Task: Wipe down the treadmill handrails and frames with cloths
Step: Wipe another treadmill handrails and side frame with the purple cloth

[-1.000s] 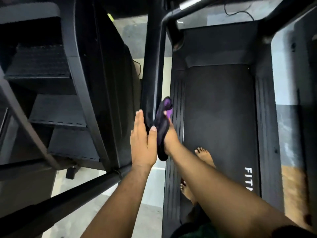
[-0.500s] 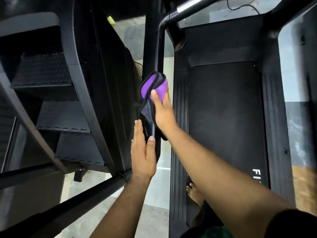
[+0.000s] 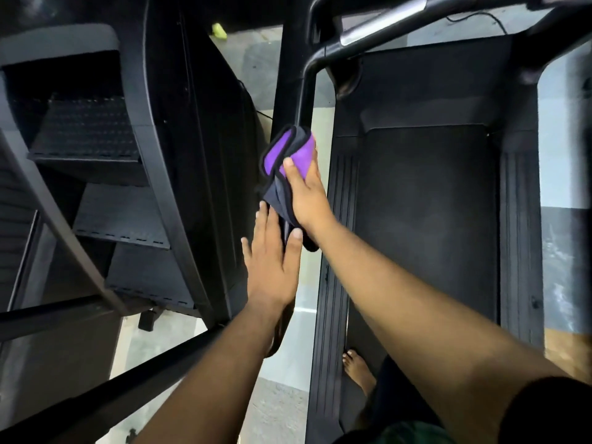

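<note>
A purple and grey cloth (image 3: 282,152) is wrapped round the black left upright of the treadmill frame (image 3: 304,97). My right hand (image 3: 304,193) grips the cloth against the upright, thumb on the purple side. Just below it, my left hand (image 3: 272,257) lies flat with straight fingers on the same upright, its fingertips touching the cloth's lower end. The handrail (image 3: 378,30) bends off to the right at the top. The cloth hides the part of the upright beneath it.
The treadmill belt (image 3: 426,219) and ribbed side rail (image 3: 336,251) lie to the right, with my bare foot (image 3: 358,370) on the belt. A black stair-climber machine (image 3: 128,187) stands close on the left. Its bar (image 3: 128,389) crosses the lower left.
My right hand has slid the cloth up the upright from low down to higher up. My left hand stayed flat on the upright just below it.
</note>
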A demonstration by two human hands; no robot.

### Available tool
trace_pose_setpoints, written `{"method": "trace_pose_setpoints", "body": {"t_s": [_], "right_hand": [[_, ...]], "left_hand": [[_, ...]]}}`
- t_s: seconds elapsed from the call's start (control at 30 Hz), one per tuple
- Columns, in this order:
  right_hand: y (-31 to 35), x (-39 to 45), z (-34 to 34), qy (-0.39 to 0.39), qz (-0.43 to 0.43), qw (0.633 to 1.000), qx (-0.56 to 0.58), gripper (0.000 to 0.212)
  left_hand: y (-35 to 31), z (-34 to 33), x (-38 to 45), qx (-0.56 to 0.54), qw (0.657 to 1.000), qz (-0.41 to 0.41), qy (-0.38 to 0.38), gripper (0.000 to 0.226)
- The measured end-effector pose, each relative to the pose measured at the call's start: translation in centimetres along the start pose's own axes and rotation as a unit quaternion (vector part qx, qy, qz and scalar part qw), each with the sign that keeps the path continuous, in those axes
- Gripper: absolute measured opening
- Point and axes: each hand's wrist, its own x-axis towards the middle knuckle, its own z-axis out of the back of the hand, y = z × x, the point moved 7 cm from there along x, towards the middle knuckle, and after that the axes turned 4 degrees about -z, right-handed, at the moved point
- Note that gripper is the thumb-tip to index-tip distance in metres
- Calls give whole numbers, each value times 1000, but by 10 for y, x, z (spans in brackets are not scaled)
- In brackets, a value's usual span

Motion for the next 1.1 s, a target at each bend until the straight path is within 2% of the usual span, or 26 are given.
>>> {"method": "trace_pose_setpoints", "body": {"t_s": [0.07,0.2,0.3,0.37,0.43,0.47,0.53,0.63,0.67,0.73,0.77,0.83,0.87,0.9,0.93,0.97,1.03,1.1], "right_hand": [[-15,-22,-1,16,5,999,30,90],[-54,-52,-7,43,-31,996,75,74],[-18,2,-3,23,-37,993,112,65],[9,55,10,-38,-55,990,122,51],[33,82,26,-118,-68,990,37,46],[35,81,27,-120,-71,990,14,46],[36,55,19,-97,-27,993,-68,53],[6,15,4,-11,18,998,-63,76],[9,19,5,-7,47,996,-80,77],[28,47,15,-29,110,983,-146,62],[32,66,18,-28,103,982,-159,52],[33,99,32,-57,-17,992,-111,34],[26,112,38,-63,-48,991,-106,25],[20,115,33,-43,-107,992,-58,23],[20,110,29,-57,-158,984,-55,34],[10,98,28,-67,-201,977,-3,44],[11,62,17,-50,-151,987,9,56],[12,35,6,1,-76,993,89,62]], "left_hand": [[-8,3,23,-26,999,16,-14,75],[-12,4,43,-54,996,57,-34,79],[-10,-1,43,-2,1000,22,-12,86],[-8,-4,45,25,1000,18,5,89],[-9,-5,45,35,999,15,12,85],[-11,-5,46,39,999,14,14,85],[-11,-5,46,45,999,17,19,89],[-9,-7,48,48,998,20,27,96],[-8,-7,49,47,998,20,27,95],[-9,-6,48,46,999,16,25,92],[-10,-6,48,45,999,16,24,91],[-11,-6,48,45,999,15,25,89],[-12,-6,48,46,998,15,27,89],[-11,-6,48,46,998,16,25,88],[-11,-5,49,47,998,15,26,88],[-11,-6,47,47,998,12,25,88],[-10,-5,48,47,999,7,23,88],[-9,-6,49,48,998,9,27,86]]}}
